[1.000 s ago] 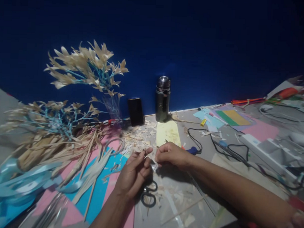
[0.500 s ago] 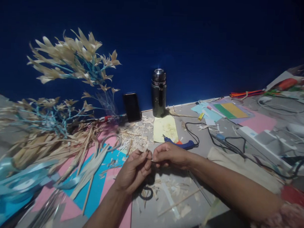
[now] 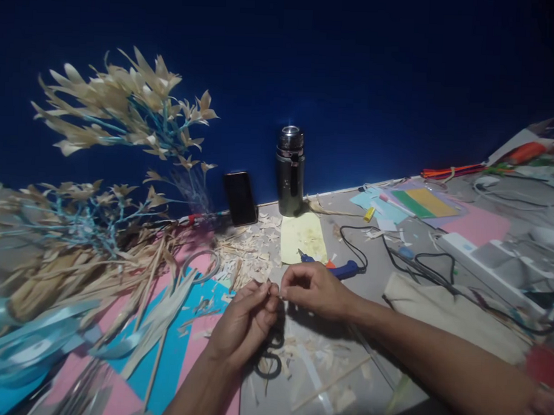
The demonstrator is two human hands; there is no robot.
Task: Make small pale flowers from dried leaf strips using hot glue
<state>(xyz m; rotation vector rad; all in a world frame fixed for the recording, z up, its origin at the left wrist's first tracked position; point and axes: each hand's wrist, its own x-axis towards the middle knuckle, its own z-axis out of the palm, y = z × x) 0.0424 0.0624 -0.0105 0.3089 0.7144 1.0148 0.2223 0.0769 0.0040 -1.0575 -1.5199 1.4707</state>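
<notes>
My left hand [image 3: 248,312] is closed in a pinch, palm partly turned up, above the middle of the table. A tiny piece sits at its fingertips, too small to name. My right hand [image 3: 317,287] comes in from the right, with thumb and fingers pressed together close to the left fingertips. What the right fingers hold, if anything, is hidden. Below the left hand, black scissors handles [image 3: 268,366] lie on the table. Just beyond the right hand rests a blue glue gun [image 3: 345,270] beside a stained yellow sheet [image 3: 303,235].
A dark flask [image 3: 290,178] and a phone [image 3: 240,198] stand against the wall. Dried-husk flowers [image 3: 139,109] on blue stems rise at left, over husk strips [image 3: 70,279] and blue ribbon [image 3: 31,338]. At right are a power strip [image 3: 488,272], cables and coloured papers [image 3: 425,202].
The pale husk piece that stuck up above my left fingertips no longer shows. My right hand has shifted slightly, fingers still near the left ones. The view has moved a little.
</notes>
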